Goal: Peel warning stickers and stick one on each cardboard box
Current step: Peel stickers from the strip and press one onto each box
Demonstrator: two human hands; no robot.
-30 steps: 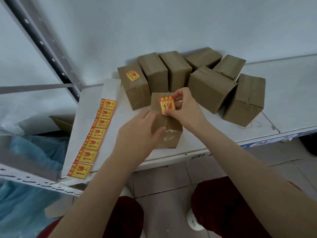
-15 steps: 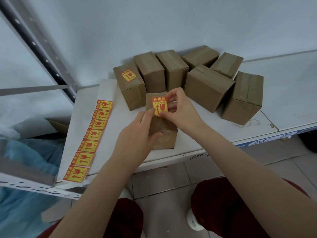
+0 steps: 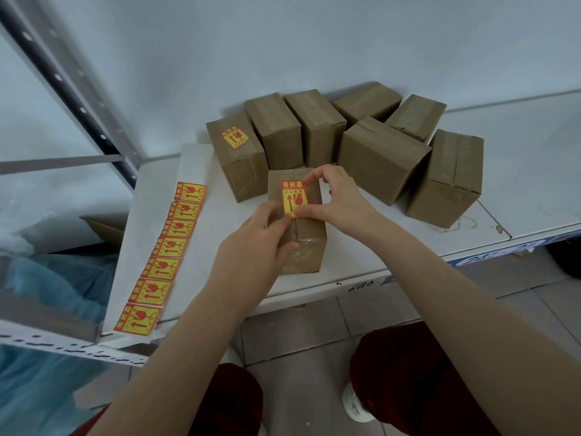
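Sticker placement seen from above, looking down at a person's two hands. The right hand (image 3: 339, 199) pinches a red-and-yellow warning sticker (image 3: 294, 198), forefinger at its top right corner and thumb at its bottom edge. It holds the sticker on or just over the top face of the front box (image 3: 306, 247); whether it is fully pressed down cannot be told. The left hand (image 3: 257, 243) grips that box by its left side, fingers curled over the near top edge and fingertips touching the sticker's lower left corner. The front box stands near the front edge of a white table (image 3: 534, 171). To do this step well, the sticker should probably go down from one edge and be smoothed across to the other, so no crease or air is trapped. The left hand should brace the box, which is likely light and sits close to the drop. The sticker's sides look roughly square with the box's edges. Behind, packed touching or just beside one another, a labelled box (image 3: 239, 171) stands at the left of a cluster, and six plain boxes (image 3: 380, 158) fan out to its right, close to the wall (image 3: 314, 42). A backing strip (image 3: 163, 256) with seven more stickers lies to the left, apart from the boxes, running to the table's front corner. Open table lies right of the front box and beyond the cluster. A slanting metal upright (image 3: 72, 89) closes in the far left.
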